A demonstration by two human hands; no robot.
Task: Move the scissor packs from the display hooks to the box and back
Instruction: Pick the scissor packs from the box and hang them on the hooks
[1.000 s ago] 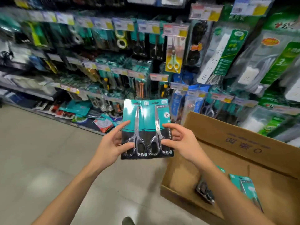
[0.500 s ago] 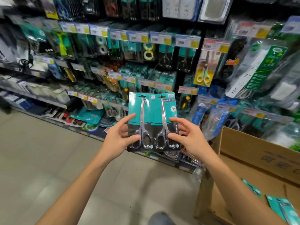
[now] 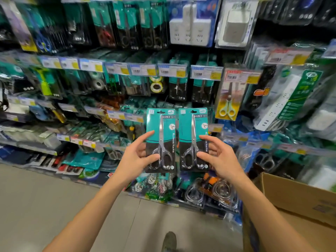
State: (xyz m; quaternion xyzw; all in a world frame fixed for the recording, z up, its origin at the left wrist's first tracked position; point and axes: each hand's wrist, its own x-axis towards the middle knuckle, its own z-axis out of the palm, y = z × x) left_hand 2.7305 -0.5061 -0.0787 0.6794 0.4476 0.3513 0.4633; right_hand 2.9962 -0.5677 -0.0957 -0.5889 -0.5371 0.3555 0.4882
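Two teal-and-black scissor packs are held upright in front of the display wall, side by side with a narrow gap between them. My left hand pinches the left scissor pack at its lower left edge, thumb on the front. My right hand pinches the right scissor pack at its lower right edge. Similar teal scissor packs hang on the display hooks above. The cardboard box stands at the lower right; its inside is out of view.
Price tags line the hook rows. White power strips hang above, a yellow scissor pack at the right. Cable packs lie on the low shelf. Grey floor spreads at left; my shoe shows below.
The two packs have risen toward the hooks and separated, one in each hand. The view tilted up, so the box slid to the lower right and its contents left the frame.
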